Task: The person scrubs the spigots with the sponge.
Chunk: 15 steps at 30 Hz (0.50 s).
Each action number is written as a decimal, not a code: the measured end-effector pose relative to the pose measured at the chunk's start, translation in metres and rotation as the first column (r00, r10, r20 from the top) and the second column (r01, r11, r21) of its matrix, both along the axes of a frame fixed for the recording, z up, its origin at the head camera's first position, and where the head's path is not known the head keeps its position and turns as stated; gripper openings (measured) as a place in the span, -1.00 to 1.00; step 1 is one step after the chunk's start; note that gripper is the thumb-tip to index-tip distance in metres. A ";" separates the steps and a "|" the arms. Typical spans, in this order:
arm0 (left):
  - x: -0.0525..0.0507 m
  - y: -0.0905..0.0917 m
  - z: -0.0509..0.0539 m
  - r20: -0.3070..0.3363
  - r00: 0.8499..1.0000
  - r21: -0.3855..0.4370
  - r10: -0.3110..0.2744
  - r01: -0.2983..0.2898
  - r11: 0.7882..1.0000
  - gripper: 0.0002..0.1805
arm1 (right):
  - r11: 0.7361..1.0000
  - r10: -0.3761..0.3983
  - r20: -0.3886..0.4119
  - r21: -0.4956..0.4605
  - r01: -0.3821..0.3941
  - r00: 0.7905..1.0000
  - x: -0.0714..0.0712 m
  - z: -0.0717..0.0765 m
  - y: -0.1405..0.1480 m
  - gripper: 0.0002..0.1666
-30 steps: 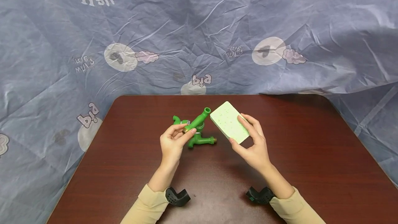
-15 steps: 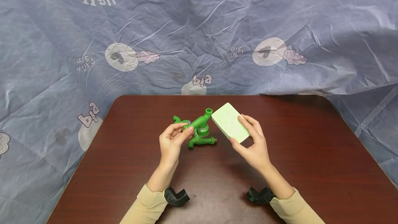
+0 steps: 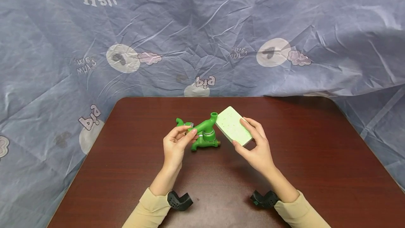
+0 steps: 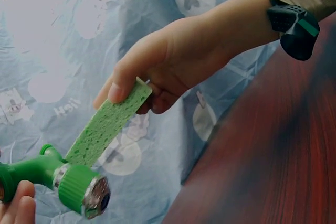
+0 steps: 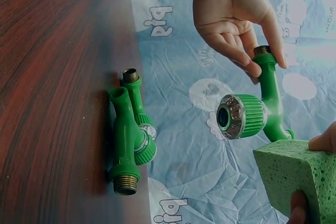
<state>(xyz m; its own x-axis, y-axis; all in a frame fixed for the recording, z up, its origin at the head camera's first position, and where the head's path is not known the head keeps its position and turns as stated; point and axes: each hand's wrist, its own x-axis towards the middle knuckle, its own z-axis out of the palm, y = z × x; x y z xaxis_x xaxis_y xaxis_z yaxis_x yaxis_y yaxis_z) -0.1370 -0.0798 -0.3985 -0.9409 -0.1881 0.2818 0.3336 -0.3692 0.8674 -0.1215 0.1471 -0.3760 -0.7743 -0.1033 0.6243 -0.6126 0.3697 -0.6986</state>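
Observation:
My left hand pinches a green faucet near its threaded brass end, holding it above the table. The faucet's ribbed round knob has a silvery cap and faces down. My right hand grips a pale green sponge by its edges, thumb on one side and fingers on the other. The spout end lies right at the sponge's near corner; in the right wrist view they meet or overlap, and contact is hard to tell. Beneath the left hand, two more green faucets lie on the table.
The dark red-brown wooden table has a rounded far edge. Behind it hangs a wrinkled blue-grey cloth printed with cartoon figures. Black camera mounts sit at both wrists, over beige sleeves.
The held faucet has rolled in my left fingers, so its knob now shows below it. Its spout has shifted slightly right and nearer me, while the sponge has come a little closer to it.

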 end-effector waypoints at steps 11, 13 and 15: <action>-0.002 -0.004 -0.002 0.030 1.000 -0.062 -0.006 0.008 0.998 -0.76 | 0.998 0.043 0.037 -0.052 -0.041 0.998 -0.001 0.004 0.005 -0.29; -0.003 -0.004 -0.002 0.028 1.000 -0.050 0.012 -0.011 0.999 -0.76 | 0.996 0.082 0.065 -0.045 -0.080 0.994 -0.002 0.006 0.007 -0.29; -0.003 -0.005 -0.001 0.025 0.999 -0.042 0.031 -0.030 0.999 -0.77 | 0.993 0.116 0.086 -0.023 -0.115 0.989 -0.002 0.008 0.010 -0.30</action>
